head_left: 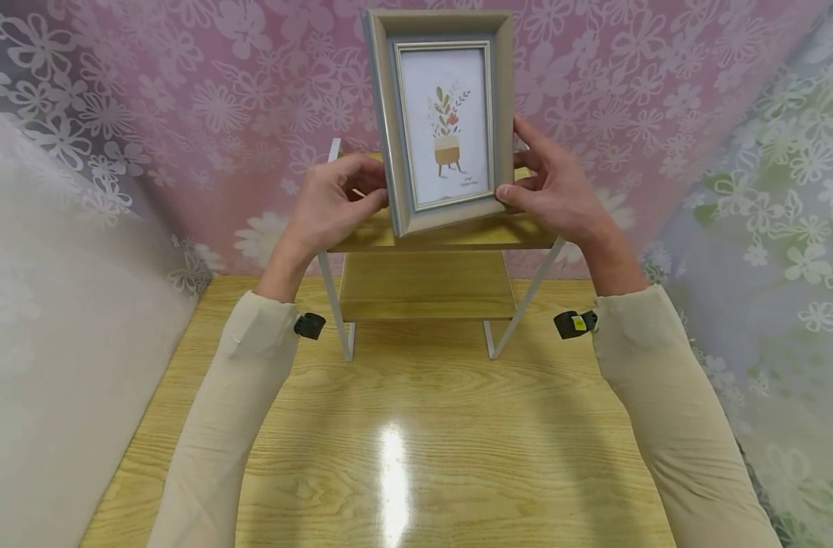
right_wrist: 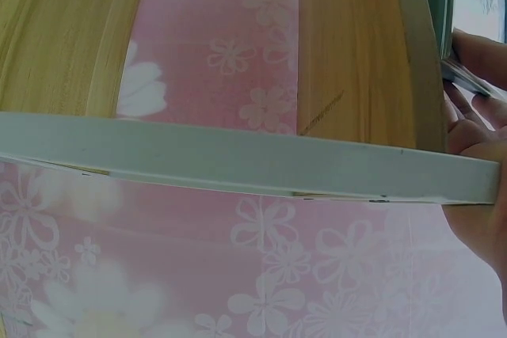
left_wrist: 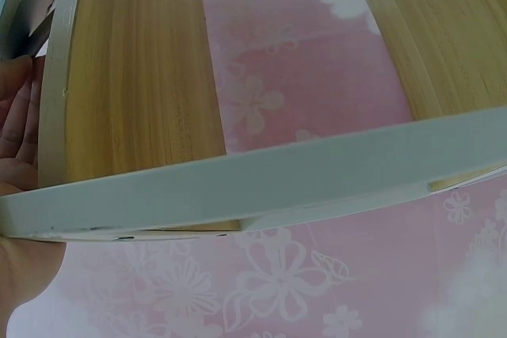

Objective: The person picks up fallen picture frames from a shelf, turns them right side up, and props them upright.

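In the head view there are one picture frame, two hands and one stand. The rectangular picture frame (head_left: 447,122), its beige moulding lined in grey-blue with a thin metallic lip, surrounds a print of a leafy plant in a legged pot. It is tilted slightly, above the front edge of the stand's yellow wood-grain upper board (head_left: 457,245); whether it touches that board I cannot tell. A matching lower board (head_left: 426,285) sits beneath, between white angular legs (head_left: 332,297). The left hand (head_left: 327,198) holds the frame's lower left edge, thumb and fingers curled; the right hand (head_left: 560,190) pinches its lower right corner, thumb in front.

The left wrist view shows two smooth boards behind one flat, pale bar (left_wrist: 277,172), the left hand just beyond its end.

The right wrist view shows two boards behind another flat bar (right_wrist: 261,160), the right hand gripping the frame's edge.
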### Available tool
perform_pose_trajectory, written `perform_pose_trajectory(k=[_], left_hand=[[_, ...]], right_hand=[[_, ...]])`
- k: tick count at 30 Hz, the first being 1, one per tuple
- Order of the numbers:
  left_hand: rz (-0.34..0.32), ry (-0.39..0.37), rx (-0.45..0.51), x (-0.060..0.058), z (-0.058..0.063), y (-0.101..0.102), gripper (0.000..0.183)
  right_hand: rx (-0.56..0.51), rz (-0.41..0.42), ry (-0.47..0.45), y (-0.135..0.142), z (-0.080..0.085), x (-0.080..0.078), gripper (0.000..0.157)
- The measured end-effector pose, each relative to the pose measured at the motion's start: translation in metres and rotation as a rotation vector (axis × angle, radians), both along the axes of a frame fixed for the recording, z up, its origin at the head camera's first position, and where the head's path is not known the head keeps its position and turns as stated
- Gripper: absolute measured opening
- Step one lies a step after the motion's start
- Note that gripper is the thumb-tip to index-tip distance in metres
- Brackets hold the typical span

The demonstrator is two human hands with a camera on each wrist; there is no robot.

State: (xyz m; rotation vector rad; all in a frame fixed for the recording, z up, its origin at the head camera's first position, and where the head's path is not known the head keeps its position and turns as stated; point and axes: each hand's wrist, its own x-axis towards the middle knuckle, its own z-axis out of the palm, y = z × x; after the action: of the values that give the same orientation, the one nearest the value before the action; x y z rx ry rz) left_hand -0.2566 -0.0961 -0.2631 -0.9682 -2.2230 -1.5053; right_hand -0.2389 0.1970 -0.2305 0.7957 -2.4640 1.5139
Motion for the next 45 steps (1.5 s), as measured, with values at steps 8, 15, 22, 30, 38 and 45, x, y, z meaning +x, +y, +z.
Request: perform_pose_trajectory(k=[8,15,22,30,38,45], left_hand=[[-0.022,0.044,0.013,-0.002,-0.001,0.0,0.018],[-0.009,0.031,0.009,-0.001,0.0,0.0,0.019],[0.014,0.025,-0.008,0.0,0.0,0.0,0.018],[0.017,0.022,-0.009,-0.002,-0.001,0.0,0.017],[0.031,0.032,-0.024,0.016,0.014,0.004,0.015],[0.043,0.021,-0.032,0.025,0.021,0.005,0.015]], right_hand=[[-0.013,0.015,-0.001,0.001,0.0,-0.001,0.079],[-0.036,0.036,-0.017,0.002,-0.001,-0.002,0.079],[-0.052,0.055,-0.013,0.007,-0.008,-0.01,0.081],[-0.089,0.068,-0.025,0.014,-0.017,-0.024,0.083],[-0.099,0.074,-0.028,0.013,-0.016,-0.023,0.083],[-0.105,0.082,-0.031,0.014,-0.017,-0.023,0.083]])
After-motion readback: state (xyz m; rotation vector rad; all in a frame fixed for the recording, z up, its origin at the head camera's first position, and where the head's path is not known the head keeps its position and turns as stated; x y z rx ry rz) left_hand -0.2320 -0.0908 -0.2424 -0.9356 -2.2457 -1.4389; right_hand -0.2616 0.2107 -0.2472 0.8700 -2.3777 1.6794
